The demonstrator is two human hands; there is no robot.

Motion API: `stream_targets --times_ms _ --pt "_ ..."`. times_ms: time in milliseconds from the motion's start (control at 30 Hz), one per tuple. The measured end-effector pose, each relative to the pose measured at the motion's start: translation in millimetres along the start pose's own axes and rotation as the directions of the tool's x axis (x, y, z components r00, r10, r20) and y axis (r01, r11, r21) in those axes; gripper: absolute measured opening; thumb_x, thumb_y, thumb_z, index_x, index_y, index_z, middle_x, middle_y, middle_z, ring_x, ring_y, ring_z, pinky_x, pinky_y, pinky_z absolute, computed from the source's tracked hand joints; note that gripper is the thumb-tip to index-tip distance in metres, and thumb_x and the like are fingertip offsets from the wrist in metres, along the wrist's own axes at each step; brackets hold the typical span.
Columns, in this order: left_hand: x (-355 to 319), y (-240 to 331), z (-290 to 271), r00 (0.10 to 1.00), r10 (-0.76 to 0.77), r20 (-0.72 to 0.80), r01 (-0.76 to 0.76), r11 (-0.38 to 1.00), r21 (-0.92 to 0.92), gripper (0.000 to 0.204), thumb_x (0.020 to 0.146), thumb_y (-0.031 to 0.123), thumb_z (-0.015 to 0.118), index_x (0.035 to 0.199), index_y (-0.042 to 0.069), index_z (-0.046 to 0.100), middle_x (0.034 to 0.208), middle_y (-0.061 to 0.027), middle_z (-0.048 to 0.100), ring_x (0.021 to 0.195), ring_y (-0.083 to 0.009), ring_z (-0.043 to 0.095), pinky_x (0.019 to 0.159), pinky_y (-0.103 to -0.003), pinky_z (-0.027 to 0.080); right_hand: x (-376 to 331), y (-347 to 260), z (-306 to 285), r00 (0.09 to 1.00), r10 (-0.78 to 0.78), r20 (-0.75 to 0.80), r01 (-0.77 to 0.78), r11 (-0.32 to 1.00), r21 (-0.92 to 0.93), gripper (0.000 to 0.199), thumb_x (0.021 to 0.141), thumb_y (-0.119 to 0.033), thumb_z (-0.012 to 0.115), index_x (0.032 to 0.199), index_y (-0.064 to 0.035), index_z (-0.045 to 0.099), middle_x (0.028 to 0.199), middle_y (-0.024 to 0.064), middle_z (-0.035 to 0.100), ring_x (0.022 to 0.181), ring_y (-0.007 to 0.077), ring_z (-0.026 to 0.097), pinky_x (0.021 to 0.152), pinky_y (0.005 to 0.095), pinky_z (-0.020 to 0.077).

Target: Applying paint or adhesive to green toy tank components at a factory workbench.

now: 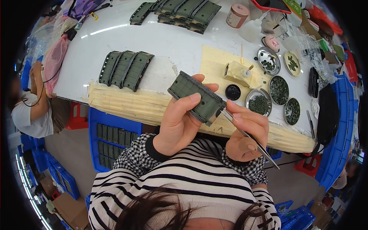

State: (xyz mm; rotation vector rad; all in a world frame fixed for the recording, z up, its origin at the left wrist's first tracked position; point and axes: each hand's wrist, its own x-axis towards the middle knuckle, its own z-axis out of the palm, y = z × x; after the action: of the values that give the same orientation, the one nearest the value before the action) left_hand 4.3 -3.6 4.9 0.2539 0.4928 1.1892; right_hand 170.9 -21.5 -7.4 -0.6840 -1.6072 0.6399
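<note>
My left hand [174, 124] is closed around a green camouflage plastic model part [191, 94], a long flat piece with ribbed dark edges. It is held tilted above the table's near edge, thumb on its upper face. In my right hand [249, 134] is a pair of metal tweezers [257, 145], pinched between fingers and thumb. Their tips touch or nearly touch the part's right end; whether they grip anything there is too small to tell. A tan covering wraps a bit of my right thumb. Similar green parts [126, 69] lie together on the table to the left.
More green parts [188, 13] lie at the back. To the right stand dishes of small green pieces [278, 90], a black round cap [232, 92], a taped block [239, 73] and a pink jar [237, 16]. A blue crate [94, 134] holds parts below. Another person [32, 103] sits far left.
</note>
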Motion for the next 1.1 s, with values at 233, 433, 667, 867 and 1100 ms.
stream_targets --times_ms 233,433,667,867,1100 --pt "0 9 -2 0.999 -0.049 0.007 0.049 0.998 0.037 0.043 0.094 0.012 0.046 0.134 0.005 0.036 0.125 -0.0177 0.053 0.107 -0.0211 0.059 0.091 -0.035 0.051 4 -4 -8 0.995 0.025 0.1 -0.026 1.0 0.01 0.04 0.095 -0.033 0.052 0.113 0.0033 0.057 0.11 0.0176 0.054 0.109 0.0372 0.059 0.091 0.0394 0.0511" --pt "4 20 -4 0.992 -0.08 0.096 0.079 0.997 0.016 0.05 0.096 0.017 0.045 0.14 0.003 0.028 0.131 -0.0202 0.048 0.114 -0.0234 0.056 0.096 -0.036 0.049 3 -9 -15 0.998 0.027 0.05 -0.026 1.0 -0.015 0.035 0.095 -0.03 0.055 0.11 0.0006 0.059 0.106 0.016 0.055 0.105 0.0345 0.062 0.086 0.038 0.0523" --pt "14 33 -11 0.982 0.082 0.167 -0.03 0.955 -0.294 0.065 0.099 0.032 0.044 0.143 -0.005 0.015 0.142 -0.0195 0.031 0.126 -0.028 0.045 0.103 -0.032 0.048 2 -9 -31 0.983 -0.034 -0.181 -0.035 0.929 -0.368 0.048 0.098 -0.044 0.04 0.101 -0.0008 0.06 0.095 0.0184 0.063 0.085 0.0265 0.064 0.079 0.0356 0.0539" --pt "30 35 -11 0.962 -0.07 0.266 0.224 0.759 -0.611 0.057 0.09 0.033 0.061 0.12 -0.013 0.044 0.127 -0.0165 0.04 0.107 -0.0243 0.057 0.092 -0.025 0.055 -2 -6 -30 0.982 -0.078 -0.173 -0.003 0.905 -0.426 0.056 0.101 -0.041 0.031 0.1 0.0084 0.057 0.091 0.0241 0.06 0.079 0.0297 0.062 0.071 0.0364 0.0579" --pt "32 32 -7 0.959 -0.126 0.253 0.268 0.688 -0.675 0.055 0.089 0.032 0.063 0.114 -0.014 0.046 0.122 -0.018 0.042 0.103 -0.0255 0.06 0.09 -0.025 0.057 0 -10 -25 0.983 -0.108 -0.15 0.035 0.905 -0.423 0.044 0.098 -0.04 0.044 0.099 -0.0006 0.062 0.093 0.0197 0.064 0.079 0.0253 0.064 0.07 0.0314 0.0537"
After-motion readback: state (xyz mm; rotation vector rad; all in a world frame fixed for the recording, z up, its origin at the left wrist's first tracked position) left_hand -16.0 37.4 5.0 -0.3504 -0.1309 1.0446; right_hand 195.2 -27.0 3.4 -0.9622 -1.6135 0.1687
